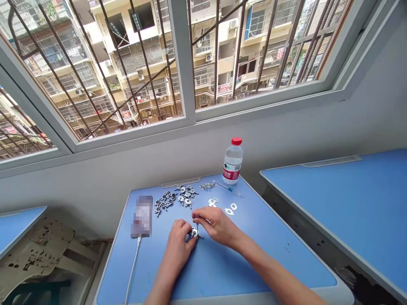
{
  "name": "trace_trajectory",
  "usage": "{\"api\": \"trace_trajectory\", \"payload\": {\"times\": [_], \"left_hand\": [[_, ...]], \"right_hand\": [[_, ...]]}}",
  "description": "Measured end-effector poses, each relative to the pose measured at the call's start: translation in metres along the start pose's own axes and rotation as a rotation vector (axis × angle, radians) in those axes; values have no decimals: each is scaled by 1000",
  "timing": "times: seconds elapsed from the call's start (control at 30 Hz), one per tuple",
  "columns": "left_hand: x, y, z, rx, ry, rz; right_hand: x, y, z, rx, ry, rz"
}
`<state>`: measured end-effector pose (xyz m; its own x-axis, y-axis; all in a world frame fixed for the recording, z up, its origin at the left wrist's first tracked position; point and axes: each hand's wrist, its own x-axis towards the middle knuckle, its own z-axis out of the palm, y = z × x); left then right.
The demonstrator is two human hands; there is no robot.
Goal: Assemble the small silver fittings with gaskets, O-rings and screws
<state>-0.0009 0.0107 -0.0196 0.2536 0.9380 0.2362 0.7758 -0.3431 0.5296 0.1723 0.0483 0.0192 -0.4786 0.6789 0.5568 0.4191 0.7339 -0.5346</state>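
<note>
While pinching a small metal fitting [194, 232] in the left hand [179, 238], right of the phone [146, 214], holds a slim upright tool [197, 226] at it, pinched between fingertips of the right hand [216, 224].

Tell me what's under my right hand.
A slim shaft reaches down to a small metal part held by your left hand; the blue table lies below. Your right hand largely covers the shaft's upper end and some tabletop.

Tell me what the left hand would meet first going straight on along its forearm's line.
The left hand would likely meet the loose pile of small bright silver metal parts on the blue, pale-edged desk; depth is unclear, and the right hand is close to that line.
</note>
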Motion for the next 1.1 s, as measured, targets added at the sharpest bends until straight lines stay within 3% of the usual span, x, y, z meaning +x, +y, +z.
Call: {"api": "trace_trajectory", "payload": {"times": [0.47,0.83,1.1], "left_hand": [[0,5,0,64,27,-15],[8,-7,-17,79,75,-88],[39,-14,-33,196,100,-204]], "right_hand": [[2,-1,-5,155,8,75],[7,15,-23,394,433,287],[8,22,-28,432,484,325]]}}
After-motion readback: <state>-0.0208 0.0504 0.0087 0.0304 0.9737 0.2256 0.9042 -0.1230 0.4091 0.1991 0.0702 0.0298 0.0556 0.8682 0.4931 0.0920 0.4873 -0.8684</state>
